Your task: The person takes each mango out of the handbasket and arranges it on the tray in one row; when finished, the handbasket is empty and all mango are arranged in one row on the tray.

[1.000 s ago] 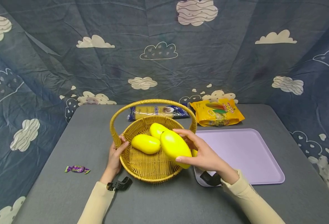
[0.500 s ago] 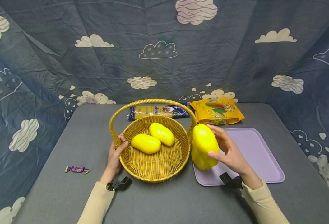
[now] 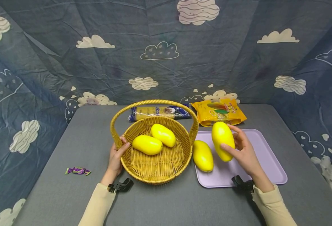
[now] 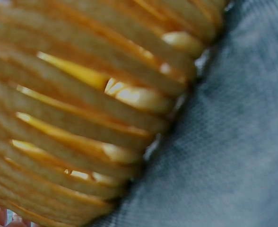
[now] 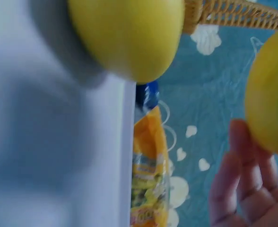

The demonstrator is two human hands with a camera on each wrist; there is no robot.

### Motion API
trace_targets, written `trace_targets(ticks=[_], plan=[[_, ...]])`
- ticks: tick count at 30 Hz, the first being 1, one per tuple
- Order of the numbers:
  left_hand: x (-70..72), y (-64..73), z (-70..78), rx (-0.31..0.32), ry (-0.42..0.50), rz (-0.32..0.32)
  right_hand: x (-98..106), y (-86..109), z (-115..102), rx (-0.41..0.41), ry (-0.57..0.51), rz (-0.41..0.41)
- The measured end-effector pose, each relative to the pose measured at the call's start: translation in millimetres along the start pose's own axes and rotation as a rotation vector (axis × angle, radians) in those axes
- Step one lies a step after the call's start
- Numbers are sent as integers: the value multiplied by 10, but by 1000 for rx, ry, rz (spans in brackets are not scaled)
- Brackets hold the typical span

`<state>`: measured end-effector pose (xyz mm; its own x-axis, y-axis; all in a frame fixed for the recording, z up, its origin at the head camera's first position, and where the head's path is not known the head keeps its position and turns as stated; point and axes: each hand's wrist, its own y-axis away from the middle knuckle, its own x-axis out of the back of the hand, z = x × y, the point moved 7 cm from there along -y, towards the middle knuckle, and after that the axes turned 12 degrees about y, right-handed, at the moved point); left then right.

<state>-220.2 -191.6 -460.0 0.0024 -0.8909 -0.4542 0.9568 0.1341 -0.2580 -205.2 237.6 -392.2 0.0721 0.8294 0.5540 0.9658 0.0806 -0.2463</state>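
Observation:
My right hand (image 3: 243,152) grips a yellow mango (image 3: 223,141) between thumb and fingers, raised over the lilac tray (image 3: 256,157). Another mango (image 3: 203,156) lies on the tray's left side, beside the basket. The woven basket (image 3: 157,175) with its tall handle stands left of the tray, holding two more mangoes (image 3: 147,145). With thumb over the rim, my left hand (image 3: 116,157) holds the basket's left side near the handle's foot. In the left wrist view the basket's slats (image 4: 82,118) fill most of the picture, and only fingertips show at the lower left corner.
A blue and yellow packet (image 3: 160,113) lies behind the basket. The yellow bag (image 3: 219,112) sits behind the tray. A purple wrapped candy (image 3: 77,170) lies on the grey table (image 3: 154,207) at the left. A cloud-patterned cloth (image 3: 160,28) hangs behind the table.
My right hand has carried a mango out of the basket, rightward over the tray. The mango on the tray, hidden before, is now in plain view. My left hand has stayed on the basket.

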Motion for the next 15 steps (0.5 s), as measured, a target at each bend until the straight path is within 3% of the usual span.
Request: trace_targets(ticks=[9, 15], plan=[[-14, 2, 4, 2, 9, -10, -45, 10, 282, -253, 240, -53], [-14, 3, 7, -6, 18, -15, -69, 16, 397, -310, 306, -122]])
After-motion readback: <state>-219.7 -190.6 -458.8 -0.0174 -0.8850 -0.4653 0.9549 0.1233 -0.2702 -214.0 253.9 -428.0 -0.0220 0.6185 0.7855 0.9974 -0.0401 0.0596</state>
